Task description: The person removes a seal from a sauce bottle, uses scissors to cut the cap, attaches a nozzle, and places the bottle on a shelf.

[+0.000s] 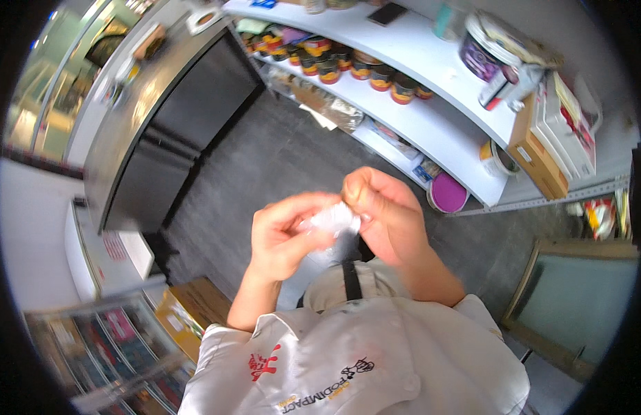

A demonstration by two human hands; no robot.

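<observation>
Both hands are raised together in front of my body, over the dark floor. My left hand [294, 233] grips a crumpled clear plastic wrapper [333, 220], pale and partly blurred, between thumb and fingers. At the wrapper's right edge, the fingertips of my right hand [388, 212] pinch it, touching the left fingertips. What is inside the wrapper, if anything, cannot be told. Below the hands show light trousers [320, 293] with a dark strap.
White shelves [434, 135] at upper right hold several dark jars [329, 71], a white tub [486, 46] and boxes. A dark cabinet [196, 98] with a metal top stands left. Cardboard boxes [201, 306] lie lower left; a framed glass panel [569, 306] is lower right.
</observation>
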